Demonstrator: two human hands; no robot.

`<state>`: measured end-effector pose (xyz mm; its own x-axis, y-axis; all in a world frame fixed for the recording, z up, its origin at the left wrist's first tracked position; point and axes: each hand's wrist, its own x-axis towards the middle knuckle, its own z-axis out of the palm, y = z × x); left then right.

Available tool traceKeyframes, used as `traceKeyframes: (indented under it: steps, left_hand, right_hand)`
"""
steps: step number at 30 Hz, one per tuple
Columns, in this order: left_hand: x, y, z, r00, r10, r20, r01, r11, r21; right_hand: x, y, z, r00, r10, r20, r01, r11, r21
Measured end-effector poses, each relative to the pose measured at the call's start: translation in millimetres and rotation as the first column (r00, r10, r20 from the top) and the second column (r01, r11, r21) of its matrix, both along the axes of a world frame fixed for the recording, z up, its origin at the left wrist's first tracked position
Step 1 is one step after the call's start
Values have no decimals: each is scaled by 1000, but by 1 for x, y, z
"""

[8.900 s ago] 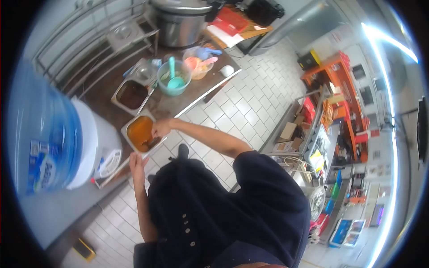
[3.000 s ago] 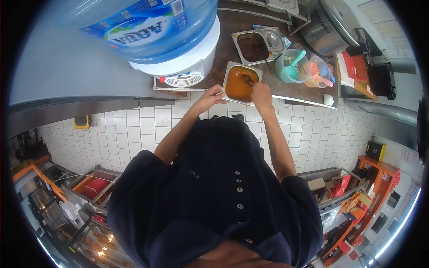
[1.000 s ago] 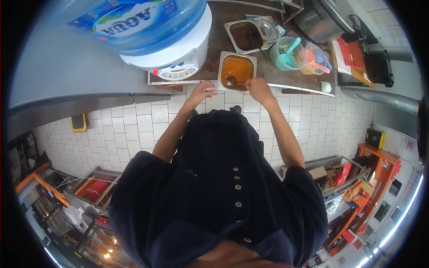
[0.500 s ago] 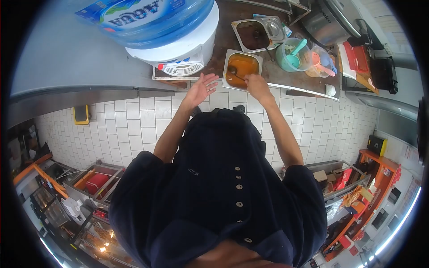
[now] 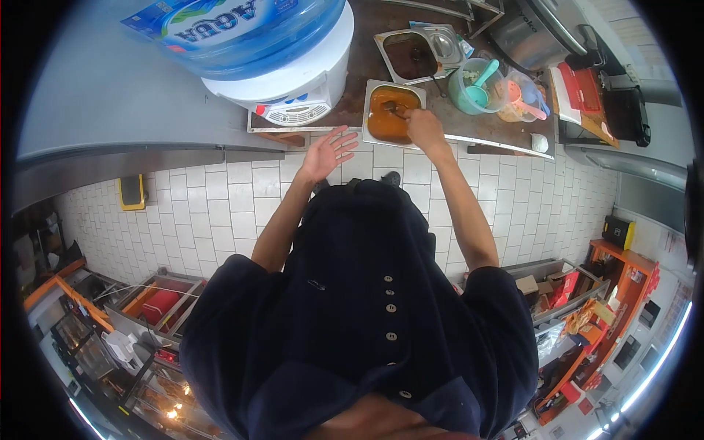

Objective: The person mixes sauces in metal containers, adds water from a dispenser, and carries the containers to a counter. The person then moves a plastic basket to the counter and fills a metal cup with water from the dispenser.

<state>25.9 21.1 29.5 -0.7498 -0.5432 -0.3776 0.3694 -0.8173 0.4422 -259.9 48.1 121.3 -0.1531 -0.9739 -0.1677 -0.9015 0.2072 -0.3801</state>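
Observation:
My right hand [image 5: 425,132] is closed round the handle of a dark spoon [image 5: 394,108], whose head sits in orange sauce. That sauce fills a square metal pan [image 5: 367,133] at the table's front edge. My left hand [image 5: 328,155] holds nothing; its fingers are spread, just left of the pan and apart from it. Behind the pan stands a second metal pan [image 5: 386,56] of dark sauce with a ladle in it. To the right are a clear tub [image 5: 460,97] with a teal scoop [image 5: 477,95] and another tub with a pink scoop [image 5: 529,110].
A white water dispenser [image 5: 308,95] with a large blue bottle [image 5: 257,48] stands at the left. A big metal cooker [image 5: 532,37] is at the back right. A small white object [image 5: 539,143] lies near the table's right corner. Tiled floor [image 5: 235,198] shows below the table.
The spoon has moved from the front and left part of the pan towards its back, with my right hand following. My left hand has let go of the pan's rim and spread its fingers.

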Motion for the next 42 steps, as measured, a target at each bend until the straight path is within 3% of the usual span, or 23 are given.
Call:
traceKeyframes:
  steps: [4,6,10,12,15,19,22,25,30,33,36,40,42]
  left_hand:
    - [0,4,2,999,-6,39,7,999,-34]
    - [2,6,0,998,-12,61,16,998,-63]
    - [5,9,-6,998,-3,60,9,996,-86]
    - [6,11,-8,997,2,75,3,998,-70]
    - [7,13,-9,995,5,98,2,998,-69]
    - [9,15,-8,998,23,55,-22,999,-30]
    - [11,15,-8,996,10,86,-5,999,-54]
    - [12,15,-11,990,0,139,10,997,-72]
    - [13,17,-19,988,-18,152,31,996,-82]
    - [12,16,-18,984,-14,175,33,994,-107]
    - [12,16,-16,982,-15,187,36,993,-113]
    - [11,17,-18,979,-23,204,44,994,-103]
    - [11,18,-19,980,-13,200,31,996,-86]
  right_hand:
    - [7,9,-4,991,123,55,-123,992,-4]
    - [5,15,2,981,172,88,-183,974,131]
    - [-13,19,4,981,168,94,-182,969,165]
    - [-19,14,6,991,107,-79,-91,977,191]
    - [-17,1,1,995,-31,-98,40,995,95]
    - [0,-16,-12,996,-87,-33,86,996,-17]
    - [8,-18,-12,999,17,46,-15,999,-47]
    - [9,-10,-9,988,137,75,-140,989,42]
    - [-10,3,25,938,330,-104,-304,929,211]
    - [-13,7,41,940,268,-212,-220,949,227]
    - [-18,6,43,943,325,-77,-300,925,234]
    - [-8,6,15,945,319,-70,-300,932,204]
    - [7,9,12,970,211,-123,-179,957,229]
